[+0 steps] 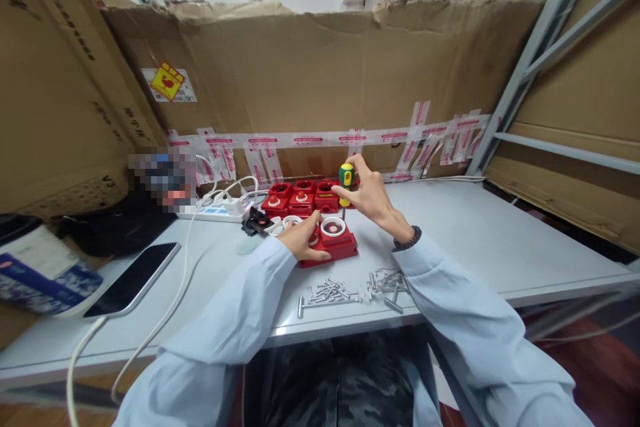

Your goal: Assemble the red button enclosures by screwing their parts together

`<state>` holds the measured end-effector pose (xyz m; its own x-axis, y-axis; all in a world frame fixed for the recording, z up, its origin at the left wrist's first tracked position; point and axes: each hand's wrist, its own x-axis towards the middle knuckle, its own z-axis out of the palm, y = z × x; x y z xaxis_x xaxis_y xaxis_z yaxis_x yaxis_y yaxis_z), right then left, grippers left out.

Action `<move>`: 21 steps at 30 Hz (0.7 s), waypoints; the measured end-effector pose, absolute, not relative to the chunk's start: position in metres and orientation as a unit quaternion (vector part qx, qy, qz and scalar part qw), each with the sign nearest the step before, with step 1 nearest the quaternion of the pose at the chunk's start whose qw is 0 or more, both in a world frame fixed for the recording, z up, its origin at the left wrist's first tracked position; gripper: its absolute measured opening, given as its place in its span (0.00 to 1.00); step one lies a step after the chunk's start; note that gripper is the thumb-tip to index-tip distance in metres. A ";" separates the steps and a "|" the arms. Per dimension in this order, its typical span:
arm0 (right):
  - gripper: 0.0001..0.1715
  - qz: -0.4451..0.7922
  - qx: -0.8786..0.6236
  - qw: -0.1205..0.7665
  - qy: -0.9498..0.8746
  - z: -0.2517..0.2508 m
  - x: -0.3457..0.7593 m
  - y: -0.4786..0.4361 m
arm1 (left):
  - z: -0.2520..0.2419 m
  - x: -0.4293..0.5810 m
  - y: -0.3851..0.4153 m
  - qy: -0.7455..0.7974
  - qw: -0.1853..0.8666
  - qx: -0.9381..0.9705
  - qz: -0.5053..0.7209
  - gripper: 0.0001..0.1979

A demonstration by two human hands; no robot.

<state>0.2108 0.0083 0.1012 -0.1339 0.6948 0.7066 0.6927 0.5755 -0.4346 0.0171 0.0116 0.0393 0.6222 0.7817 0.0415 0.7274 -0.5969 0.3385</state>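
My right hand (373,197) is closed around the green and yellow handle of a screwdriver (346,175), held upright with its shaft pointing down. The tip is beside the far right edge of a red box (337,250); I cannot tell whether it touches a screw. A white ring (333,227) sits on top of this box. My left hand (303,240) grips the box's left side, thumb along the front and fingers over the top, hiding part of it. Behind stand several similar red boxes (301,199) in a row.
Loose screws (333,291) lie in piles near the front edge, with T-shaped metal tools (393,305) among them. Left are a white power strip (220,212) with plugs, black parts (257,220), a phone (135,279) and a cable. A cardboard wall (320,73) stands behind.
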 end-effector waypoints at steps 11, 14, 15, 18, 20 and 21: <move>0.21 0.035 -0.428 0.558 -0.711 0.106 0.224 0.001 | 0.039 0.017 0.012 0.419 0.148 0.891 0.096 0.33; 0.21 0.114 -0.394 0.583 -0.701 0.109 0.231 -0.007 | 0.040 0.016 0.012 0.416 0.151 0.892 0.098 0.33; 0.22 0.164 -0.379 0.564 -0.715 0.108 0.231 -0.010 | 0.039 0.016 0.012 0.416 0.151 0.891 0.099 0.34; 0.23 0.283 -0.359 0.472 -0.754 0.095 0.228 -0.015 | 0.039 0.016 0.012 0.415 0.153 0.891 0.103 0.34; 0.23 0.282 -0.365 0.445 -0.768 0.086 0.223 -0.015 | 0.038 0.016 0.012 0.414 0.153 0.891 0.107 0.35; 0.23 0.276 -0.369 0.439 -0.771 0.082 0.221 -0.015 | 0.038 0.016 0.013 0.415 0.152 0.890 0.107 0.35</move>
